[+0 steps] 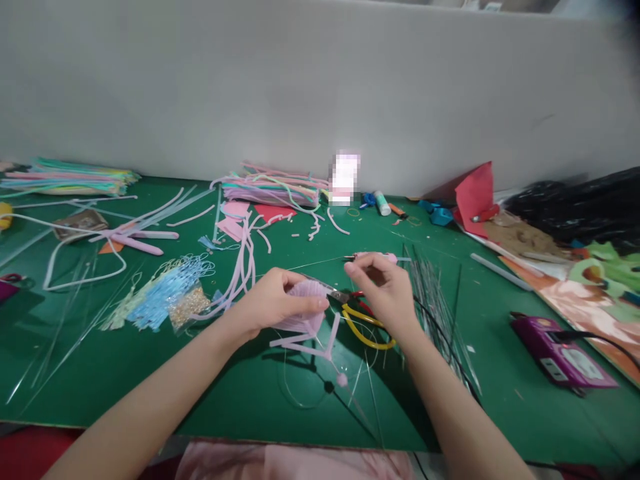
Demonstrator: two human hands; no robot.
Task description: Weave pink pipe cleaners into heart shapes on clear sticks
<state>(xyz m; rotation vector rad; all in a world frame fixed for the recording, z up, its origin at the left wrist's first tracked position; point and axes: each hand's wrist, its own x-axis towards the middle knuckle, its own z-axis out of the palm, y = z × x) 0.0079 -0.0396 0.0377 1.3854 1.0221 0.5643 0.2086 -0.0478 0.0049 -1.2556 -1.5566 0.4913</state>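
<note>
My left hand [280, 300] is closed around a lilac, ribbed piece [307, 293] that looks like pipe cleaners laid side by side. A bent lilac strip [305, 348] hangs below it, near a small pink ball [341, 379] on a thin wire. My right hand [385, 287] is raised to the right, thumb and fingers pinched together; what they hold is too fine to make out. Just beneath that hand lie pliers [367, 337] with yellow and red handles. A pink tool [389, 257], probably a glue gun, is partly hidden behind its fingers.
Blue tassels [163, 293] and a bag of gold beads [189, 307] lie left. Bundled pipe cleaners [273, 193] sit at the back, beside a blurred bright phone-like screen [344, 179]. Thin wires [435, 300] and a purple device [565, 353] with a cable are right.
</note>
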